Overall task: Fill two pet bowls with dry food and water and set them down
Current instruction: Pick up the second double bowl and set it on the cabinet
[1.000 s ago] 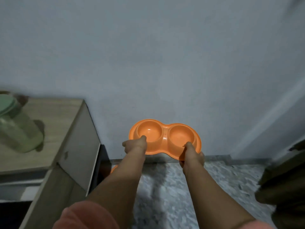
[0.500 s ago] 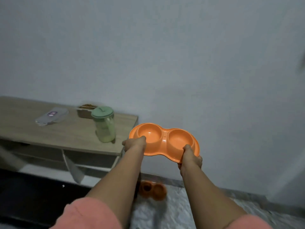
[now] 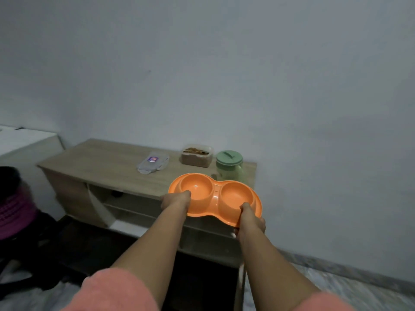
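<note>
Double bowl (image 3: 215, 197) held in the air in front of the counter (image 3: 107, 162), over its right end. Left hand (image 3: 176, 200) on the bowl's left near rim, right hand (image 3: 251, 221) on its right near edge. On the counter, along the wall: flat lidded box (image 3: 153, 162) to the left, open food container (image 3: 197, 155) in the middle, lidded jar (image 3: 229, 164) at the right end, just behind the bowl. Basket (image 3: 15, 212) on the floor, far left.

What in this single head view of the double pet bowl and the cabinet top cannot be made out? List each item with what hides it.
- Jar, head view: its contents, blurred behind cloudy walls.
- Flat lid, head view: its label, too small.
- Left hand and right hand: their fingers, hidden under the orange double bowl.
- Food tub: kibble detail, too dim.
</note>
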### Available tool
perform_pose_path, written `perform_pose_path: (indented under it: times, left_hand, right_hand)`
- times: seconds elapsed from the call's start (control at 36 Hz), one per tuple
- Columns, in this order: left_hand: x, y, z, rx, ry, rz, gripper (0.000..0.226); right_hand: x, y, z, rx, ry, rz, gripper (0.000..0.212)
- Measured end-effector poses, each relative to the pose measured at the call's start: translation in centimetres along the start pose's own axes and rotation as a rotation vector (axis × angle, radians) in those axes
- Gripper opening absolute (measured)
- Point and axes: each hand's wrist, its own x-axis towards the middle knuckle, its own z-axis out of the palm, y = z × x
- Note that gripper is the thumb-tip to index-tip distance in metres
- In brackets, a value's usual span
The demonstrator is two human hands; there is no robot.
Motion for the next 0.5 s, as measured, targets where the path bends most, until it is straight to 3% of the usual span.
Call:
perform_pose_path:
  times: [0.22,0.36,0.5]
  left_hand:
    - [7.5,0.7,-4.7,-0.031,-0.002,-0.025,0.065]
    - [12.5,1.3,-4.4,-0.015,-0.009,-0.04,0.064]
    - [17.9,2.8,-3.0,-0.03,0.003,-0.03,0.066]
  right_hand:
    - [-1.7,1.7,7.7,-0.064,-0.043,0.024,0.064]
    - [0.2,1.6,11.6,-0.124,-0.06,0.041,0.057]
    - [3.2,0.8,16.4,-0.113,-0.026,0.039,0.064]
